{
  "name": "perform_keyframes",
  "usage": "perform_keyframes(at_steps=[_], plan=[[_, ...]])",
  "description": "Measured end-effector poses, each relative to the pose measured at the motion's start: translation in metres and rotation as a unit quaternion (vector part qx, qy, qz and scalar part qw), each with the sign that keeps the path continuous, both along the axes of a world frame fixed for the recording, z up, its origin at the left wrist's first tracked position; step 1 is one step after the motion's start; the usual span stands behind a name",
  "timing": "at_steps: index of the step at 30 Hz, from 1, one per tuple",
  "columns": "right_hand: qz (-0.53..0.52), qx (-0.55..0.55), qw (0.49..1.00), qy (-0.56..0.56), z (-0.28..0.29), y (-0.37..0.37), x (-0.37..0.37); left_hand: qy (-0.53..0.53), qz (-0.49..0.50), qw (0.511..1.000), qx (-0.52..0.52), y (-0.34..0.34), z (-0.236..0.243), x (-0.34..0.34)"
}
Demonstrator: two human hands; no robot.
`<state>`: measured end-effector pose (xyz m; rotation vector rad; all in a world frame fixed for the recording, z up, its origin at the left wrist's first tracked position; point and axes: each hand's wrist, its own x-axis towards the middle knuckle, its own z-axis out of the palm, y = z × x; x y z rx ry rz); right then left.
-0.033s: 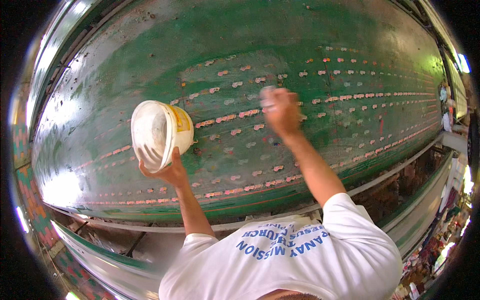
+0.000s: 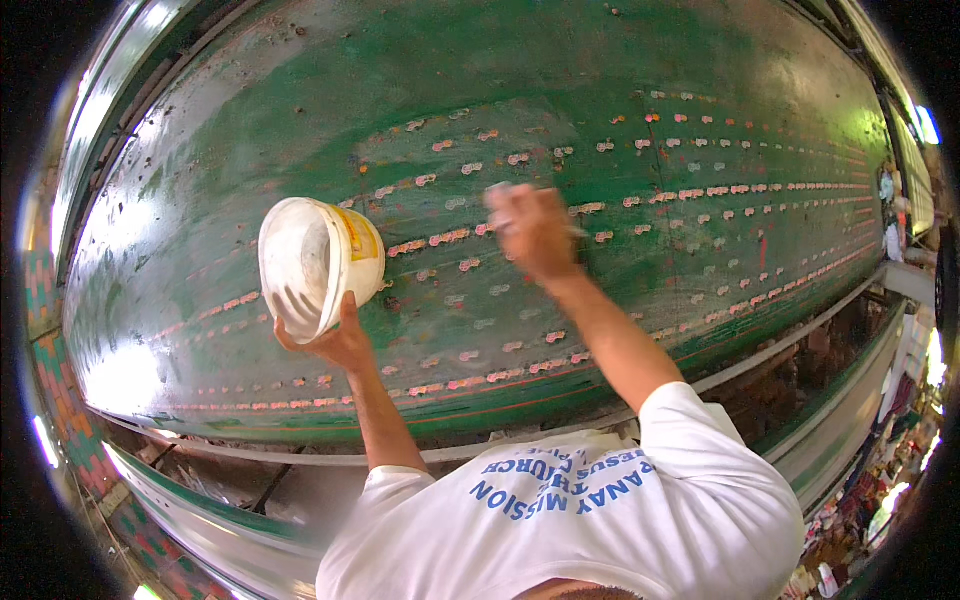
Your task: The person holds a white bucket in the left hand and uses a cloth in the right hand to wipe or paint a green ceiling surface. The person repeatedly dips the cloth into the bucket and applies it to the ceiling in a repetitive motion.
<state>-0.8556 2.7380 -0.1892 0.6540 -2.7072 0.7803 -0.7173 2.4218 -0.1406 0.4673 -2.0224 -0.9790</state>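
My left hand (image 2: 335,338) grips the lower side of a white plastic bucket (image 2: 372,268) with a yellow label. The bucket is tilted over the green surface, its mouth turned to the left; the fingers show as dark shapes through its wall. My right hand (image 2: 538,235) is blurred by motion and closed around a small pale thing that I cannot make out. It works against the long green table (image 2: 440,80), over a row of small pinkish printed motifs (image 2: 448,237).
Several more rows of motifs (image 2: 690,196) run along the green surface. A pale rail (image 2: 470,453) borders its near edge. Beyond it lies a second pale, green-edged table (image 2: 220,530). Clutter (image 2: 885,480) is heaped at the lower right, and patterned tiles (image 2: 65,385) show at left.
My right hand has moved a little to the left over the motifs, with the pale thing in it. The bucket and my left hand have shifted only slightly left and up.
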Motion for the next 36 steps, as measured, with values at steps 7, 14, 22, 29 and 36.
perform_keyframes(at_steps=[7, 14, 22, 29, 36], plan=[[0.139, 0.004, 0.990, 0.008, 0.024, -0.031, -0.035, 0.032, -0.046, 0.998, 0.025, -0.012, -0.001, -0.019], [-0.099, 0.079, 0.989, 0.074, -0.010, 0.139, -0.162, 0.028, -0.046, 0.998, 0.025, -0.015, -0.009, -0.023], [-0.535, 0.136, 0.834, -0.031, -0.016, 0.321, -0.182, 0.031, -0.031, 0.999, 0.029, -0.014, -0.015, -0.018], [-0.313, 0.128, 0.939, 0.064, -0.012, 0.175, -0.241, 0.015, -0.016, 1.000, 0.022, -0.015, -0.014, -0.019], [0.023, 0.025, 0.998, 0.052, -0.004, -0.053, -0.165, 0.031, -0.020, 0.998, 0.051, -0.007, -0.012, -0.025]])
